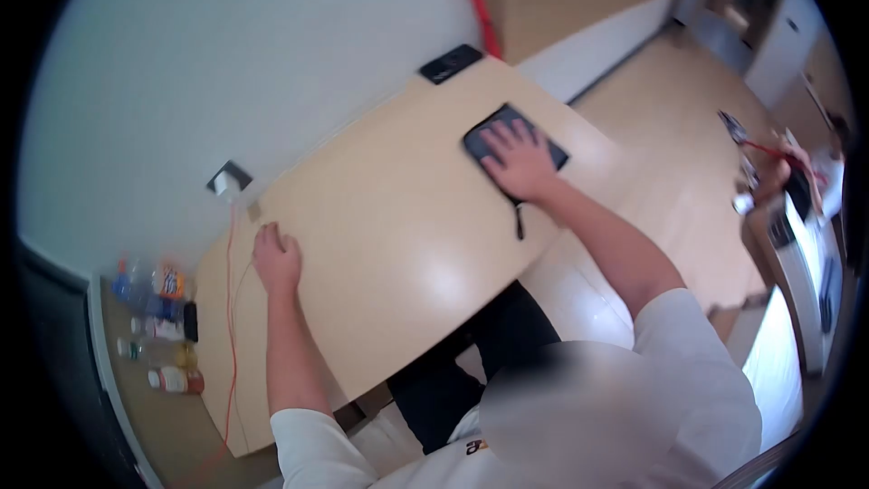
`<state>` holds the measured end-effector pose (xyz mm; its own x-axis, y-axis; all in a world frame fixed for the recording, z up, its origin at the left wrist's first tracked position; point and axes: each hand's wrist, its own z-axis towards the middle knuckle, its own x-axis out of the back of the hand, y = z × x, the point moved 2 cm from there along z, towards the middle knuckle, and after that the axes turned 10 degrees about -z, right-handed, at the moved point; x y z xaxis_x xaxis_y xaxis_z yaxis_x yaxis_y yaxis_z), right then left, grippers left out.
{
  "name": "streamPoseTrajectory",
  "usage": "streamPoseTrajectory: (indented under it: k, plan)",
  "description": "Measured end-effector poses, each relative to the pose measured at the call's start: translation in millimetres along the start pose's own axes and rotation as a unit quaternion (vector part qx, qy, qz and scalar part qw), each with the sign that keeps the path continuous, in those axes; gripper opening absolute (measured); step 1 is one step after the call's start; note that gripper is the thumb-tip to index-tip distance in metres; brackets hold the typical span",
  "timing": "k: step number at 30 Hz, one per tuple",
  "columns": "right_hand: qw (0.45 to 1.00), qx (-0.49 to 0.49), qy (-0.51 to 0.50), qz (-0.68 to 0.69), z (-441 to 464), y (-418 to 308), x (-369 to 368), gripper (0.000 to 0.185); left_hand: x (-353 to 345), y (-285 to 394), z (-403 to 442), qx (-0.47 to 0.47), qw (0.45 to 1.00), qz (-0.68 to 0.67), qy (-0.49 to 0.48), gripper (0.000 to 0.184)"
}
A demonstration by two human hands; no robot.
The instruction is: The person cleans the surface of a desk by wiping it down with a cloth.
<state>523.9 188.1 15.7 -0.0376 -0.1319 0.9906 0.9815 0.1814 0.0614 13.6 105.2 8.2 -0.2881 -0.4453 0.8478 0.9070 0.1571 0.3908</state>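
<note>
— Where is the pouch (477, 139) placed?
— On the surface (389, 226), partly covered by the wide-spread right hand (520, 161).
— And the left hand (277, 260)?
— Loosely curled, it is rested near the cable (231, 308).

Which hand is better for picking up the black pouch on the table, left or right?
Right, I think. The right hand is spread flat on the black pouch, while the left hand is across the table, nearer the white plug.

White short-sleeved shirt (701, 380) (black trousers (514, 326) too).
</note>
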Motion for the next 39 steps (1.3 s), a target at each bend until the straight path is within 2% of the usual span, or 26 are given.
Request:
streamPoseTrajectory:
  k: [2, 5, 7, 9, 11, 13, 16, 23, 26, 29, 32, 35, 38, 39]
  plan:
    - [1.0, 0.02, 0.01, 0.008, -49, -21, 10, 0.066, 2, -3, 0, -0.007, 0.998, -0.061, -0.013, 0.047]
    - [0.999, 0.03, 0.029, 0.034, -99, -40, 7, 0.068, -16, -33, 5, -0.062, 0.993, -0.097, 0.018, 0.043]
    - [0.998, 0.032, -0.007, 0.058, -125, -49, 21, 0.07, -2, -9, 1, -0.011, 0.997, -0.07, -0.017, 0.046]
    - [0.996, 0.031, -0.025, 0.079, -139, -55, 33, 0.069, -9, -20, 7, -0.032, 0.999, -0.029, -0.018, 0.048]
    - [0.997, 0.034, -0.023, 0.067, -139, -57, 29, 0.069, -4, -12, 4, 0.005, 0.998, -0.044, -0.05, 0.049]
    - [0.995, 0.042, -0.045, 0.079, -138, -52, 37, 0.068, -5, -12, 2, 0.0, 0.998, -0.042, -0.042, 0.049]
    - [0.996, 0.042, -0.039, 0.068, -119, -39, 28, 0.067, -12, -33, 4, -0.008, 0.998, -0.046, -0.04, 0.049]
    - [0.997, -0.029, -0.03, 0.072, -41, 26, 11, 0.069, 0, -19, 7, -0.01, 0.995, -0.091, -0.048, 0.048]
    - [0.996, -0.06, -0.035, 0.064, 2, 44, 4, 0.07, -9, -25, 3, -0.061, 0.995, -0.069, 0.034, 0.042]
    - [0.994, -0.085, -0.029, 0.058, 46, 51, -2, 0.07, 1, -3, 1, 0.019, 0.989, -0.147, -0.015, 0.045]
    - [0.993, -0.097, -0.038, 0.055, 81, 55, -6, 0.069, -7, -32, 4, -0.022, 0.998, -0.057, -0.001, 0.046]
    - [0.992, -0.105, -0.041, 0.051, 115, 64, -11, 0.069, -6, -32, 4, -0.062, 0.996, -0.051, 0.031, 0.041]
    - [0.99, -0.123, -0.048, 0.045, 129, 75, -14, 0.069, 1, -19, 4, -0.03, 0.997, -0.068, 0.007, 0.046]
    - [0.99, -0.127, -0.049, 0.047, 132, 76, -13, 0.069, -14, -42, 8, -0.034, 0.99, -0.136, 0.033, 0.045]
